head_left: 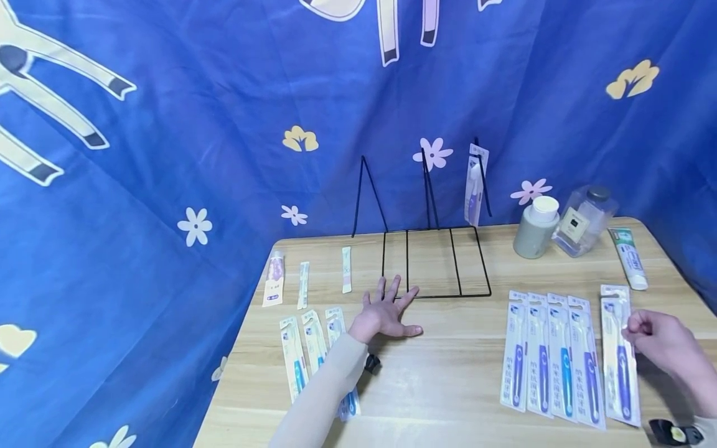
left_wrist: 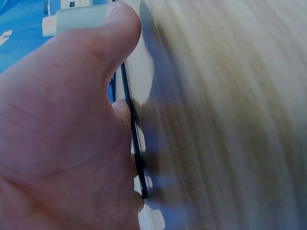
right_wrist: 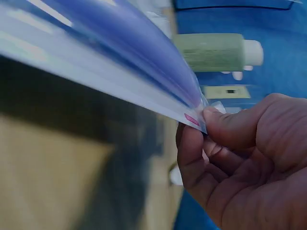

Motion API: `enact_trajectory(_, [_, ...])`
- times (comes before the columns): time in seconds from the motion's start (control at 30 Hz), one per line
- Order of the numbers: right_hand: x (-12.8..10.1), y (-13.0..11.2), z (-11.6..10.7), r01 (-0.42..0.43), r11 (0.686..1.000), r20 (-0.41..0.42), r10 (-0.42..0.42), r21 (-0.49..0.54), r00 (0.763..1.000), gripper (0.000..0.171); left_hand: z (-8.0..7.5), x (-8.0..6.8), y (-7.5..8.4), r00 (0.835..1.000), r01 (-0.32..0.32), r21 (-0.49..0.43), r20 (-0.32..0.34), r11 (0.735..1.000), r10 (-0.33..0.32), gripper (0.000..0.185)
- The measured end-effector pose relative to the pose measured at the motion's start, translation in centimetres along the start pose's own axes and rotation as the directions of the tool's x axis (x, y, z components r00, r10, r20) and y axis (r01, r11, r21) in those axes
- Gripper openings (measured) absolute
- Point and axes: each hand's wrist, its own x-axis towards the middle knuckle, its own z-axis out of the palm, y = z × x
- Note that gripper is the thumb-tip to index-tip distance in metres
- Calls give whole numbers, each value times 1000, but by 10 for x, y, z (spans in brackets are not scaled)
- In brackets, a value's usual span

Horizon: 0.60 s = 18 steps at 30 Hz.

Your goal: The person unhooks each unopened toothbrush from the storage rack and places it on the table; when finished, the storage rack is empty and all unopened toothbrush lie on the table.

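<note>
In the head view my left hand (head_left: 386,314) is spread, its fingers reaching over the front bar of a black wire rack (head_left: 437,296). Seen from the left wrist, the fingers pass behind the rack's bar (left_wrist: 136,143); whether they touch it I cannot tell. My right hand (head_left: 661,339) pinches the edge of a packaged toothbrush (head_left: 622,361) with a purple handle. In the right wrist view thumb and fingers grip that pack (right_wrist: 144,62) by its edge. Several more packaged toothbrushes (head_left: 540,361) lie just left of it. One packaged toothbrush (head_left: 475,186) stands upright at the rack's right end.
Behind the right-hand packs stand a grey-green bottle (head_left: 532,233) and a clear bottle (head_left: 582,224), with a green-and-white toothpaste tube (head_left: 628,258) nearby. Packaged toothbrushes (head_left: 292,351), a purple-and-white tube (head_left: 274,277) and slim sachets (head_left: 346,269) lie at left. A blue curtain (head_left: 235,124) hangs behind the table.
</note>
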Motion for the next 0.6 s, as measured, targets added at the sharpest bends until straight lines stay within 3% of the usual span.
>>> enact_trajectory(0.17, [-8,8,13,-21,998,82,16,64,996,16,-1,-1,1,1000,1,-3,3,1000,-1,97])
enact_trajectory(0.4, [-9,8,14,-69,996,76,73,-50,994,19,0,0,1,1000,0,4,-3,1000,0,97])
enact_trajectory(0.6, [-3,0,10,-125,985,130,140,-117,982,21,1,0,0,1000,0,8,-6,1000,0,98])
